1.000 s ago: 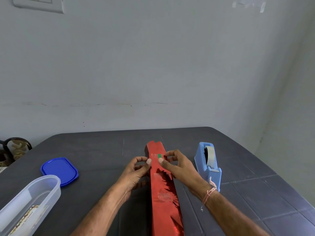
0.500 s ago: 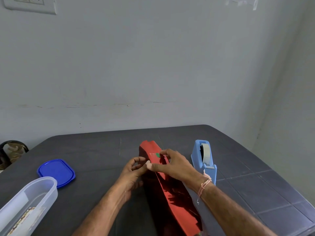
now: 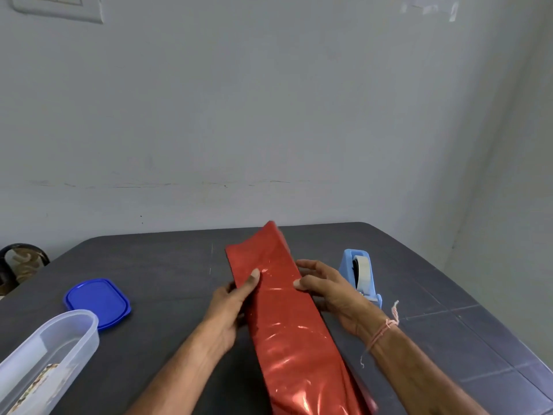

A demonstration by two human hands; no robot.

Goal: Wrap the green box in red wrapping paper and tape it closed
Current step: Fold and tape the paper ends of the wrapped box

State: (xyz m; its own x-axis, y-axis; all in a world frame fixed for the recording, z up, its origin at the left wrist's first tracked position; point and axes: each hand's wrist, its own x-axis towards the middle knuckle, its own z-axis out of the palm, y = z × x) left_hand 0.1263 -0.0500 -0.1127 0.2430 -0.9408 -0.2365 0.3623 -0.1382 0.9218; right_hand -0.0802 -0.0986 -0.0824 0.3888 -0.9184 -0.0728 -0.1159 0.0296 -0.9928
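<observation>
Table (image 3: 167,265), one red parcel (image 3: 287,324), two grips (image 3: 230,310) (image 3: 332,298) seemingly holding

Left forearm (image 3: 179,372) and right forearm (image 3: 419,375): both bare right to the frame edge at 6 o'clock.

Left hand (image 3: 230,307): thumbnail short, pale, trimmed close.

Right hand (image 3: 332,292): thumbnail likewise short and pale.

Right wrist: thin thread bracelet (image 3: 381,332), pinkish-orange mixed with paler strands, a few loose turns. It is knotted at the wrist's 1 o'clock side. One frayed pink-and-white tail stands off from the knot toward 1 o'clock. A thinner, paler tail trails off toward 7 o'clock and ends in a small curl.
</observation>
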